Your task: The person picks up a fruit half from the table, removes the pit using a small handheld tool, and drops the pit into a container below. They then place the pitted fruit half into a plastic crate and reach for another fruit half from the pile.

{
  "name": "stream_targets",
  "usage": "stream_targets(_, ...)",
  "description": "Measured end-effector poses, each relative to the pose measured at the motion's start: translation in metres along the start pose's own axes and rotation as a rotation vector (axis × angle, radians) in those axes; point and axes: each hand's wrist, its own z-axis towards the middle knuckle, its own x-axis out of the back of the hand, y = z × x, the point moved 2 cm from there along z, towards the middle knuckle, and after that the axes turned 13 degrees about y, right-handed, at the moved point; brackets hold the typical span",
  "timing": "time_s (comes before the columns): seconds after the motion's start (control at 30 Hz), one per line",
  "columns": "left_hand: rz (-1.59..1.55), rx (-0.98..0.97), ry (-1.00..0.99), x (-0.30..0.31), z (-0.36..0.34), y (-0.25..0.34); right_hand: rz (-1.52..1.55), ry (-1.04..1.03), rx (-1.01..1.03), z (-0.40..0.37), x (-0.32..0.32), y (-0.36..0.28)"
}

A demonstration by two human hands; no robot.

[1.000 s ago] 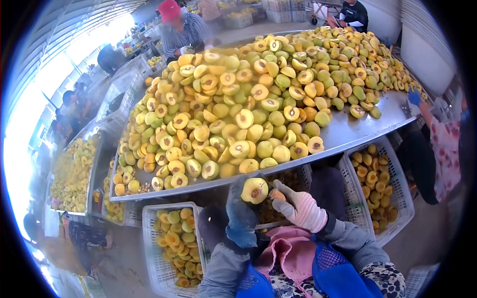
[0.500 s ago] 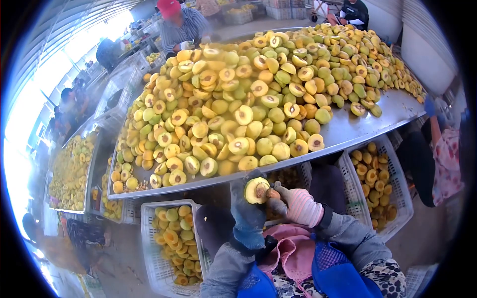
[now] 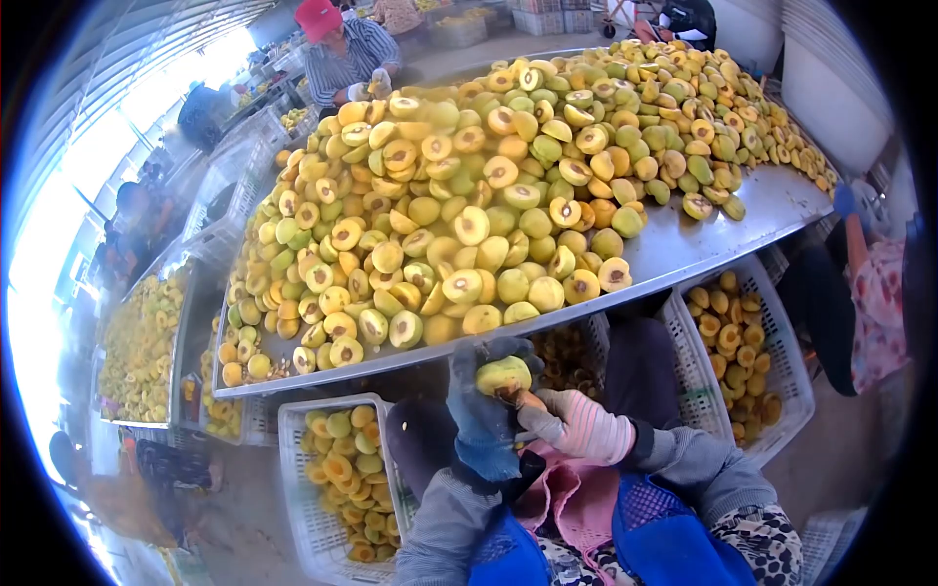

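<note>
My left hand (image 3: 481, 415), in a blue-grey glove, is closed around a yellow-green peach half (image 3: 504, 375), now tilted with its skin side up. My right hand (image 3: 578, 426), in a white and pink striped glove with a dark thumb and fingertips, is closed at the lower edge of that fruit. A small orange-brown piece shows between its fingertips and the peach half; what it is cannot be made out. Both hands are just in front of the metal table (image 3: 674, 278), above my lap. A large heap of halved peaches (image 3: 430, 234) covers much of the tabletop.
White crates of peach halves stand at my left (image 3: 293, 469) and right (image 3: 796, 391), with more halves (image 3: 567, 356) under the table edge between my knees. Across the table is a person in a red cap (image 3: 342, 54). Another person's patterned sleeve (image 3: 879, 303) shows at right.
The peach half has turned from cut face showing to skin side up. My right fingers have moved slightly left and down, below it. The view has shifted a little.
</note>
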Motion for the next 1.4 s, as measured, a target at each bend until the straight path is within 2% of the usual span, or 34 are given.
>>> stream_targets(0.07,-0.162,0.083,-0.088,-0.011,-0.01,0.008,0.227,-0.105,-0.199,-0.007,-0.005,0.003)
stream_targets(0.17,0.171,-0.265,-0.036,-0.009,-0.007,0.004,-0.362,-0.019,0.103,0.004,0.014,-0.014)
stream_targets(0.2,0.327,-0.405,-0.105,-0.004,-0.005,0.006,-0.484,-0.02,0.151,0.005,0.015,-0.009)
stream_targets(0.27,0.647,-0.705,-0.22,0.004,-0.002,0.009,-0.08,-0.149,-0.154,0.001,0.014,-0.004)
stream_targets(0.3,0.45,-0.497,-0.403,0.008,0.009,0.005,0.117,-0.21,-0.309,-0.001,0.014,-0.004)
stream_targets(0.33,0.269,-0.259,-0.54,0.012,0.021,0.001,0.15,-0.264,-0.48,-0.002,0.016,-0.006)
stream_targets(0.43,0.191,-0.026,-0.653,0.011,0.021,0.003,0.32,-0.302,-0.48,-0.002,0.013,-0.009)
stream_targets(0.47,0.258,-0.032,-0.647,0.013,0.024,0.005,0.329,-0.301,-0.478,-0.001,0.011,-0.008)
stream_targets(0.57,0.201,-0.053,-0.75,0.014,0.03,0.006,0.171,-0.406,-0.52,0.002,0.008,0.003)
stream_targets(0.6,0.083,-0.051,-0.875,0.013,0.031,0.006,0.271,-0.359,-0.287,0.003,0.001,0.005)
stream_targets(0.63,0.128,-0.051,-0.871,0.015,0.03,0.007,0.365,-0.309,-0.053,0.003,-0.006,0.006)
stream_targets(0.7,0.216,-0.051,-0.865,0.016,0.027,0.012,0.389,-0.395,-0.044,0.009,-0.003,-0.011)
stream_targets(0.77,0.104,-0.058,-0.782,0.022,0.025,0.009,0.36,-0.462,-0.159,0.008,-0.003,-0.006)
stream_targets(0.8,0.051,-0.068,-0.742,0.023,0.024,0.012,0.239,-0.497,-0.185,0.011,-0.004,-0.002)
stream_targets(0.87,0.23,-0.211,-0.179,0.028,0.005,0.038,-0.108,-0.576,-0.202,0.023,-0.006,0.008)
stream_targets(0.9,0.278,-0.299,0.018,0.045,0.004,0.053,-0.329,-0.606,-0.192,0.028,-0.008,0.012)
stream_targets(0.93,0.335,-0.369,0.223,0.062,0.003,0.067,-0.452,-0.504,-0.08,0.028,-0.008,0.008)
stream_targets(1.03,0.479,-0.656,0.511,0.221,0.046,0.09,-0.667,-0.4,-0.09,0.046,0.005,0.067)
stream_targets(1.07,1.008,-0.869,0.687,0.26,0.053,0.1,-0.81,-0.419,-0.104,0.046,0.008,0.093)
stream_targets(1.13,1.284,-1.029,0.74,0.268,0.064,0.125,-1.094,-0.424,-0.115,0.058,0.008,0.129)
stream_targets(1.17,1.411,-1.09,0.772,0.247,0.068,0.136,-1.076,-0.396,-0.139,0.065,0.007,0.121)
stream_targets(1.27,1.832,-1.131,0.676,0.226,0.133,0.14,-0.976,-0.333,-0.236,0.074,0.009,0.094)
stream_targets(1.37,2.004,-0.556,0.584,0.188,0.177,0.14,-1.008,-0.351,-0.144,0.071,0.006,0.101)
stream_targets(1.4,2.119,-0.549,0.515,0.182,0.184,0.138,-0.97,-0.265,-0.085,0.067,0.003,0.104)
